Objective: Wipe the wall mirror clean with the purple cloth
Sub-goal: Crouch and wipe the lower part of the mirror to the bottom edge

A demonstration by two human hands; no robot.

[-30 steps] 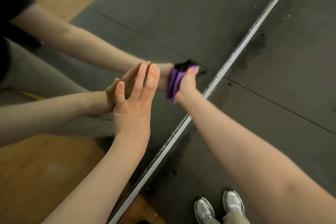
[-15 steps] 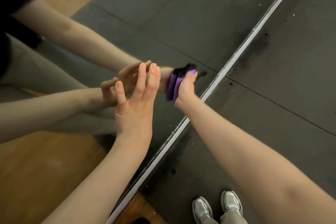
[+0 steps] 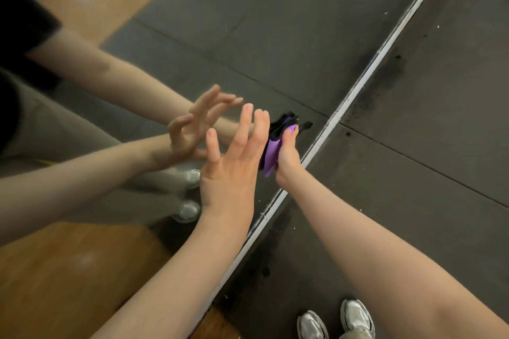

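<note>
Mirror glass (image 3: 275,22) fills most of the view, from the top edge down to a thin white strip (image 3: 366,74) that runs along its bottom edge at a slant. Dark grey floor (image 3: 413,159) lies on the near side of that strip, and the same grey floor and some brown wood show up in the glass. Two bare arms reach out toward the mirror, and their copies reach back from inside it. The left hand (image 3: 231,170) is spread wide with straight fingers and holds nothing; I cannot tell if it touches the glass. The right hand (image 3: 287,157) is low on the mirror, close to the white strip, and its fingers curl round the purple cloth (image 3: 268,155) and push it at the glass. The cloth is bunched up, with a dark bit showing at its top. Two silver shoes (image 3: 336,323) stand on the grey floor at the bottom edge of the view.
</note>
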